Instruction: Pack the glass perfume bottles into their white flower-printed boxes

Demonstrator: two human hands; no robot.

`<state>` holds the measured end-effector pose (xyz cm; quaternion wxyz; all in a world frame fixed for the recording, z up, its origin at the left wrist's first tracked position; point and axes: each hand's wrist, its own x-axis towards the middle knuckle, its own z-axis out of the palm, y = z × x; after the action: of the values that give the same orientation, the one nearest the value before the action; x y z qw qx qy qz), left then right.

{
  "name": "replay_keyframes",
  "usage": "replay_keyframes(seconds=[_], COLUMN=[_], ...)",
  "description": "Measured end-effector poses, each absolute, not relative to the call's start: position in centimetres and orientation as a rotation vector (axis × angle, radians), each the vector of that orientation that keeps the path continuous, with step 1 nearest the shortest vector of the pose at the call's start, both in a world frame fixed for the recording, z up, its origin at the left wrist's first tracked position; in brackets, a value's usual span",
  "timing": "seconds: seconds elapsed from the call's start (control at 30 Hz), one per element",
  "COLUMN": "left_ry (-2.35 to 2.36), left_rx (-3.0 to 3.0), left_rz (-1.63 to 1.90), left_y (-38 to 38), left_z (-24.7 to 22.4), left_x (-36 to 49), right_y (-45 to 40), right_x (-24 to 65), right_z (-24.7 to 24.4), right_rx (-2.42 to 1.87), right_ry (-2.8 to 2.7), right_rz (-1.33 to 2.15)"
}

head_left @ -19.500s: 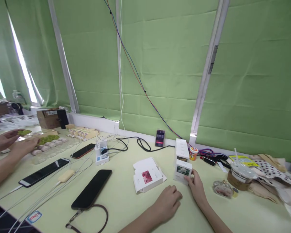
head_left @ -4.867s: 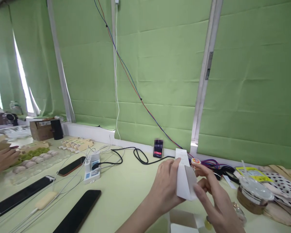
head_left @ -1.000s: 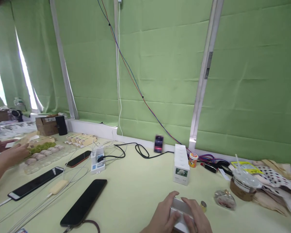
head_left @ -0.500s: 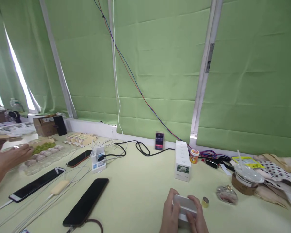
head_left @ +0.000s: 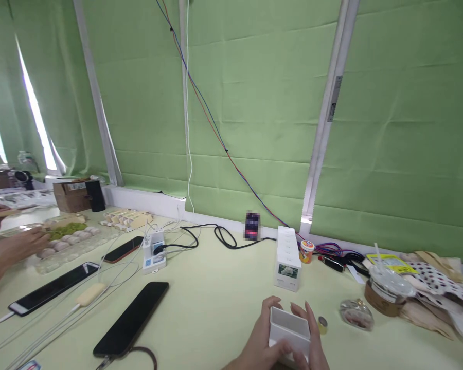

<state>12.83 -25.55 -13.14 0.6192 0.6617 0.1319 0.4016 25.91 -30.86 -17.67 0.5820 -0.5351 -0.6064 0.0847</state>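
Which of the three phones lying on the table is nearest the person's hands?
The black phone with the looped strap, lying screen-up in the foreground. The white-edged phone and the orange-edged one lie farther left, towards the co-worker.

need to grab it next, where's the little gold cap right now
In the head view the gold cap sits on the table at lower right, just right of the right hand holding the white box, left of the glass bottle.
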Motion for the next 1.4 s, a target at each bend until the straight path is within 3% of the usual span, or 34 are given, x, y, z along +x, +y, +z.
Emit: replay_keyframes(seconds=[0.1, 0.23, 0.4, 0.63, 0.8, 0.87, 0.93, 1.03, 1.2, 1.4], left_ry=[0.434, 0.730, 0.883, 0.838, 0.658, 0.344, 0.107, 0.136, 0.289, 0.330], left_rx=[1.571, 1.665, 1.820, 1.811, 2.216, 2.492, 2.681, 2.601, 2.500, 2.503], left_rz=[0.885, 1.109, 1.236, 1.469, 1.787, 1.686, 1.266, 0.786, 0.717, 0.728], left_y=[-24.6, -22.8, -20.6, -21.0, -21.6, -22.3, -23.5, -25.2, -25.5, -24.4], left_z=[-12.3, -10.6, -9.8, -11.2, -12.7, -13.7, -14.7, -15.5, -15.4, -15.8], left_x=[11.9, 10.6, 9.4, 9.3, 8.1, 8.1, 9.0, 11.9, 14.8, 14.6], right_y=[-31.2, -32.4, -32.7, -31.9, -32.2, -32.5, -32.8, -33.0, -32.8, -32.1], right_x=[28.2, 33.0, 36.1, 35.4, 36.4, 36.5, 36.1, 35.0, 35.8, 38.2], right_z=[-16.5, -13.8, -14.5, -16.9, -16.7, -16.5, -16.1, -15.6, -16.1, -17.9], right_rx=[-1.221, -1.394, -1.585, -1.484, -1.401, -1.423, -1.455, -1.516, -1.464, -1.600], right_ry=[-1.471, -1.281, -1.276, -1.474, -1.427, -1.538, -1.687, -1.885, -1.891, -1.911], right_rz=[0.022, -0.192, 0.029, 0.236, 0.375, 0.344, 0.269, 0.189, 0.057, -0.401])
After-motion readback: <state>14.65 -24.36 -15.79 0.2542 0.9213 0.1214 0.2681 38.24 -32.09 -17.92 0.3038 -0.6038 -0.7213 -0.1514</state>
